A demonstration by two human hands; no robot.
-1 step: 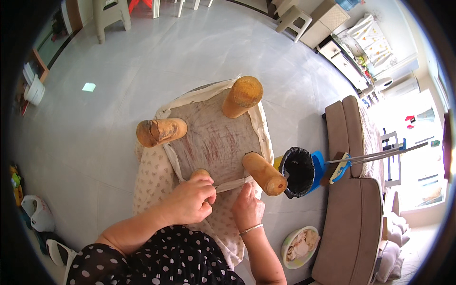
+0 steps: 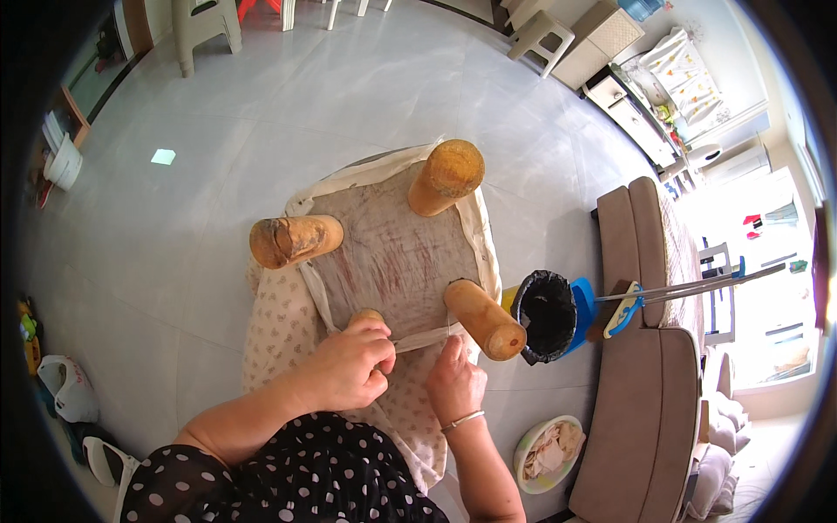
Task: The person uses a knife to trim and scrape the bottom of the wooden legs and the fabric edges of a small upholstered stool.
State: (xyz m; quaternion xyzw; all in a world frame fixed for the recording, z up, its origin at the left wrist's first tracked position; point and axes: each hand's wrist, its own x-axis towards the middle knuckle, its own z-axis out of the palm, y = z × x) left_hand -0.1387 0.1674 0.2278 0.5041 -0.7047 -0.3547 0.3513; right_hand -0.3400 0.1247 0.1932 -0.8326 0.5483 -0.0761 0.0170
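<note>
An upturned padded stool [image 2: 384, 244] shows a stained grey underside, four round wooden legs [image 2: 475, 318] and a cream fabric border [image 2: 482, 244]. Speckled cream cloth [image 2: 275, 331] hangs from it toward me. My left hand [image 2: 353, 370] is closed at the near edge, its fingers curled against the near-left leg, which is mostly hidden; what they grip is unclear. My right hand [image 2: 455, 379] pinches a fine thread [image 2: 449, 325] just below the near-right leg; whether a needle is on it cannot be made out.
Right of the stool are a black-lined bin [image 2: 543, 318], a blue dustpan with broom [image 2: 580, 305], a basin of cloths [image 2: 549, 451] and a brown sofa [image 2: 632, 418]. White bags [image 2: 65, 383] lie at left. Plastic stools [image 2: 536, 39] and cabinets [image 2: 623, 109] stand at the back.
</note>
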